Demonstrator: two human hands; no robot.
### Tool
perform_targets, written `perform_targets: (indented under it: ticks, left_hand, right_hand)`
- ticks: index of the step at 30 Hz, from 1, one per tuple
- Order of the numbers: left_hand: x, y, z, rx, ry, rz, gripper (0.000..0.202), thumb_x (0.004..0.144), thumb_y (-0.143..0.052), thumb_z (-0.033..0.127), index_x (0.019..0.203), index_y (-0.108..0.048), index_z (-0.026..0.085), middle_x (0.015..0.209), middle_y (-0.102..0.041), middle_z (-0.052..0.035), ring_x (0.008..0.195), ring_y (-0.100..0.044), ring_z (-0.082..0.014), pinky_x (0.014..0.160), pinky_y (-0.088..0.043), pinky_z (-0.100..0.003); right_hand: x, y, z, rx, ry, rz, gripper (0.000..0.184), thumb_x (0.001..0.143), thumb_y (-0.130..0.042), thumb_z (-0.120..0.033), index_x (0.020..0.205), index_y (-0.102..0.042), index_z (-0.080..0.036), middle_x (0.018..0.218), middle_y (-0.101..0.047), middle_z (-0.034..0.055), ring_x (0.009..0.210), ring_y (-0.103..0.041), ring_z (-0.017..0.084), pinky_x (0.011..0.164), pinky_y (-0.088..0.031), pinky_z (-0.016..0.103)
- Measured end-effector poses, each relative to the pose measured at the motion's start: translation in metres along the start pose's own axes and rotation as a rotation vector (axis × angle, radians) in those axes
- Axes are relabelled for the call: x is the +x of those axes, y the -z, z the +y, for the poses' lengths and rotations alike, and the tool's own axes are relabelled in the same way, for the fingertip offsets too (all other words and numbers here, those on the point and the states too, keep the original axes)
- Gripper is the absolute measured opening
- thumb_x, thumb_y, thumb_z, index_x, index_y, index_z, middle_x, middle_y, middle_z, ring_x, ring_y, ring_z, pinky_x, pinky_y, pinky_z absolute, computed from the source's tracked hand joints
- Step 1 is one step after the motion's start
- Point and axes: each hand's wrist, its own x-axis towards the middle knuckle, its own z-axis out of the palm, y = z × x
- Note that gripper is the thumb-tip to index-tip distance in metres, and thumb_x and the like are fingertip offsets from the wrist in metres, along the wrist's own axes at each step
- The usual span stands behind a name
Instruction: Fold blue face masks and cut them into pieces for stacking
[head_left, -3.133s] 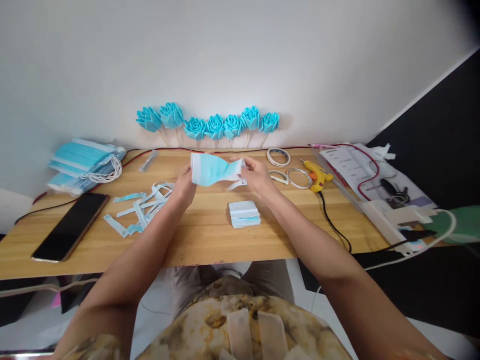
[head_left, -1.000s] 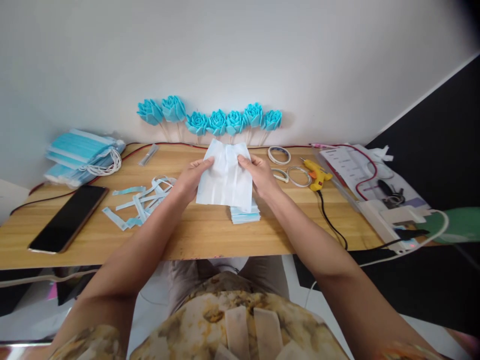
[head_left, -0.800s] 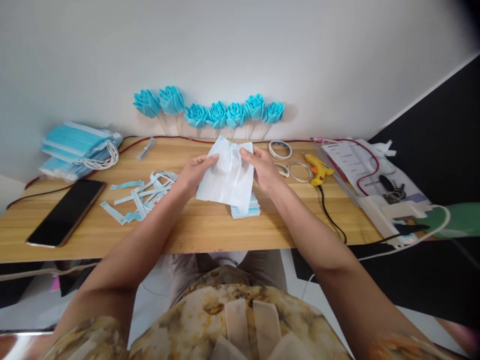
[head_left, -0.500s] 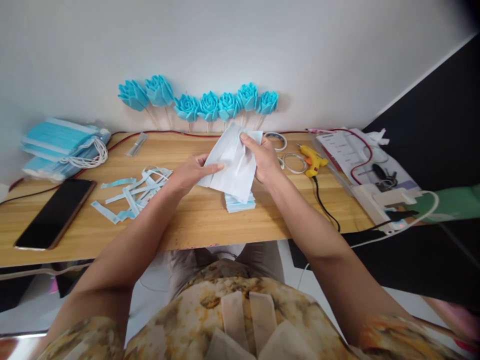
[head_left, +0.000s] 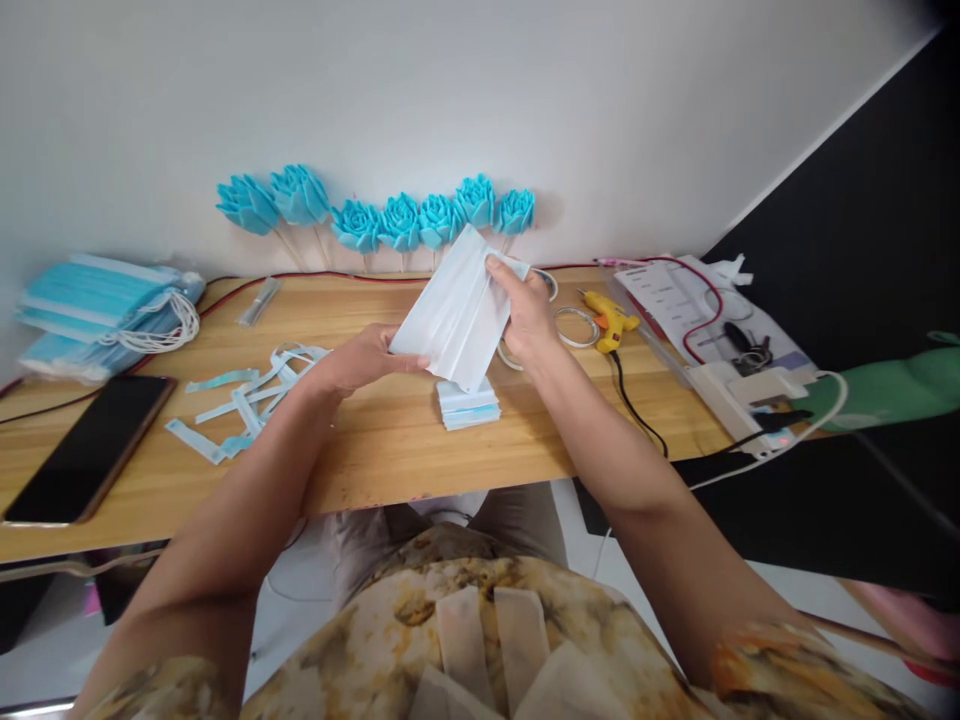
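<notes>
A pale, pleated face mask sheet (head_left: 456,310) is stretched at a slant between my two hands above the table. My left hand (head_left: 375,357) pinches its lower left corner, thumb on top. At the upper right, my right hand (head_left: 527,305) grips the other end with the thumb pressed on its face. Below the sheet sits a small stack of cut mask pieces (head_left: 468,408), partly covered by it. To the left, near my left forearm, lies a loose heap of cut-off mask strips (head_left: 247,400).
Several blue flowers on sticks (head_left: 401,222) lean against the wall. Whole masks (head_left: 97,300) and a phone (head_left: 90,450) lie at left. At right are tape rolls (head_left: 576,328), a yellow glue gun (head_left: 611,320), a power strip (head_left: 739,405) and keys (head_left: 754,350).
The sheet is now spread flatter and wider, with its pleats showing. My left hand has shifted slightly left and down. The whole view has turned a little.
</notes>
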Motion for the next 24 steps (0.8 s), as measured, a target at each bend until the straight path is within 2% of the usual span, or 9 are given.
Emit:
perform_targets:
  ticks: [2, 4, 7, 11, 15, 17, 21, 24]
  left_hand:
    - [-0.003, 0.003, 0.003, -0.04, -0.045, 0.005, 0.041, 0.067, -0.088, 0.047, 0.096, -0.081, 0.02, 0.095, -0.079, -0.0074, 0.095, -0.072, -0.0254, 0.088, -0.055, -0.035]
    - [-0.004, 0.003, 0.003, -0.067, -0.069, 0.04, 0.046, 0.071, -0.084, 0.054, 0.102, -0.08, 0.02, 0.1, -0.078, -0.0079, 0.1, -0.071, -0.0266, 0.088, -0.055, -0.034]
    - [-0.002, -0.002, -0.001, -0.077, -0.045, 0.08, 0.051, 0.071, -0.082, 0.06, 0.099, -0.08, 0.018, 0.095, -0.077, -0.0082, 0.088, -0.07, -0.0244, 0.076, -0.054, -0.032]
    - [0.007, -0.01, -0.013, -0.111, -0.016, 0.196, 0.047, 0.062, -0.088, 0.056, 0.084, -0.079, 0.015, 0.082, -0.076, -0.0068, 0.073, -0.067, -0.0207, 0.066, -0.051, -0.029]
    - [0.012, -0.01, -0.019, -0.255, -0.09, 0.406, 0.046, 0.061, -0.09, 0.054, 0.085, -0.078, 0.016, 0.085, -0.078, -0.0064, 0.078, -0.069, -0.0215, 0.071, -0.055, -0.031]
    - [0.013, -0.008, -0.018, -0.298, -0.111, 0.444, 0.047, 0.06, -0.091, 0.054, 0.086, -0.078, 0.017, 0.085, -0.078, -0.0062, 0.081, -0.07, -0.0223, 0.074, -0.056, -0.032]
    - [0.012, -0.006, -0.016, -0.302, -0.107, 0.468, 0.05, 0.063, -0.087, 0.062, 0.082, -0.076, 0.017, 0.079, -0.076, -0.0053, 0.076, -0.07, -0.0216, 0.068, -0.055, -0.031]
    - [0.013, -0.005, -0.016, -0.286, -0.116, 0.572, 0.052, 0.069, -0.079, 0.069, 0.072, -0.069, 0.018, 0.068, -0.07, -0.0028, 0.067, -0.066, -0.0192, 0.057, -0.049, -0.028]
  right_hand:
    - [-0.002, -0.002, 0.001, -0.011, -0.021, -0.009, 0.06, 0.063, -0.079, -0.072, 0.095, -0.069, -0.022, 0.09, -0.076, 0.0047, 0.098, -0.073, 0.026, 0.083, -0.059, 0.04]
    - [-0.006, -0.005, 0.003, -0.012, -0.045, -0.027, 0.06, 0.061, -0.081, -0.072, 0.092, -0.069, -0.022, 0.09, -0.076, 0.0049, 0.097, -0.073, 0.026, 0.083, -0.06, 0.04]
    - [-0.012, -0.01, 0.004, -0.017, -0.072, -0.061, 0.06, 0.059, -0.082, -0.071, 0.09, -0.069, -0.021, 0.09, -0.077, 0.0048, 0.095, -0.073, 0.025, 0.083, -0.06, 0.039]
    - [-0.021, -0.015, 0.003, -0.043, -0.105, -0.14, 0.061, 0.064, -0.078, -0.074, 0.093, -0.071, -0.021, 0.089, -0.076, 0.0045, 0.094, -0.072, 0.025, 0.08, -0.06, 0.038]
    - [-0.026, -0.017, 0.002, -0.009, -0.15, -0.325, 0.061, 0.074, -0.068, -0.078, 0.096, -0.072, -0.022, 0.089, -0.074, 0.0051, 0.094, -0.072, 0.024, 0.078, -0.059, 0.038]
    - [-0.028, -0.017, 0.003, -0.045, -0.176, -0.363, 0.058, 0.072, -0.071, -0.076, 0.093, -0.073, -0.022, 0.086, -0.073, 0.004, 0.09, -0.07, 0.022, 0.077, -0.058, 0.036]
    - [-0.028, -0.016, 0.007, -0.151, -0.076, -0.277, 0.05, 0.069, -0.078, -0.069, 0.076, -0.069, -0.021, 0.074, -0.066, -0.0005, 0.075, -0.061, 0.016, 0.07, -0.05, 0.03]
    - [-0.026, -0.015, 0.008, -0.184, 0.003, -0.167, 0.053, 0.072, -0.073, -0.073, 0.067, -0.061, -0.021, 0.067, -0.056, -0.0024, 0.068, -0.052, 0.013, 0.064, -0.043, 0.027]
